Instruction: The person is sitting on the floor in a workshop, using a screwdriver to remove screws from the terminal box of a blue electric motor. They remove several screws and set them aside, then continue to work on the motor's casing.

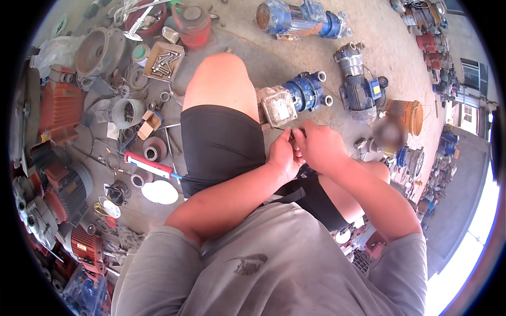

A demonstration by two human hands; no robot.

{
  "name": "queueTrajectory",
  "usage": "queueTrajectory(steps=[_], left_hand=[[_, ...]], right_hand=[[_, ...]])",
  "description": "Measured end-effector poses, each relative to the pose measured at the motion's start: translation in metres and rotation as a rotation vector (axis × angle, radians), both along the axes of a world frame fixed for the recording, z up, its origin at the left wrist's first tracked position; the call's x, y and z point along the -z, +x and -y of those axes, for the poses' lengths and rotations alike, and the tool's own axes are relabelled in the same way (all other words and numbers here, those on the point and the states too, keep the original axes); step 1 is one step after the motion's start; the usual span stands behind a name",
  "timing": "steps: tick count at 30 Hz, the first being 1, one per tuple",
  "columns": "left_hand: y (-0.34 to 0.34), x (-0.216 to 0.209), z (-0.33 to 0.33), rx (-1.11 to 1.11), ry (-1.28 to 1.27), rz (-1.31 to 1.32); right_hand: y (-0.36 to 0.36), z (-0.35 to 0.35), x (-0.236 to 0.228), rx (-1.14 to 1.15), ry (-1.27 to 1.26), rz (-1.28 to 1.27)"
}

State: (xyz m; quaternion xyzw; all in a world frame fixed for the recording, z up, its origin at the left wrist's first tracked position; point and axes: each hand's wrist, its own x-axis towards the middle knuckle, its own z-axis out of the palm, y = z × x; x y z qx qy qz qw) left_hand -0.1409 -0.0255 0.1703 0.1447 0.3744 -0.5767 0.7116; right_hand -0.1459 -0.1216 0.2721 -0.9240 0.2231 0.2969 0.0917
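Note:
My left hand (284,155) and my right hand (321,143) meet between my knees, fingers pinched together. Whatever they hold is small and mostly hidden by the fingers; I cannot make it out. Just beyond them lies a blue motor-pump unit (304,94) with a worn, pale terminal box (279,107) on the side toward my hands. Two round pipe ends stick out at its far right. My thighs and the black shorts frame the hands on both sides.
Farther off are two more blue motor-pumps (298,20) (361,87). An orange bucket (414,117) stands at right. On the left are a carton of bolts (164,62), a white pail (127,112), a red-and-white sealant gun (150,164), and several rusty red motors (60,108).

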Motion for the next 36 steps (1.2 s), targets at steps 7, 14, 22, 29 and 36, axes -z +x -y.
queueTrajectory(steps=[7,14,22,29,36], left_hand=[[-0.009,0.010,0.004,0.059,0.033,-0.014],[-0.004,0.009,0.008,0.065,0.082,0.001],[-0.003,0.015,0.007,0.098,0.171,0.080],[-0.002,0.017,0.006,0.032,0.127,0.046],[-0.002,0.020,0.006,0.071,0.172,0.081]], right_hand=[[-0.007,0.019,0.000,-0.499,0.018,-0.121],[-0.004,0.029,0.037,0.211,0.194,-0.248],[0.008,0.015,-0.003,-0.544,0.056,-0.105],[0.005,0.020,0.037,-0.170,0.069,-0.218],[0.026,0.005,-0.004,-0.255,0.010,-0.351]])
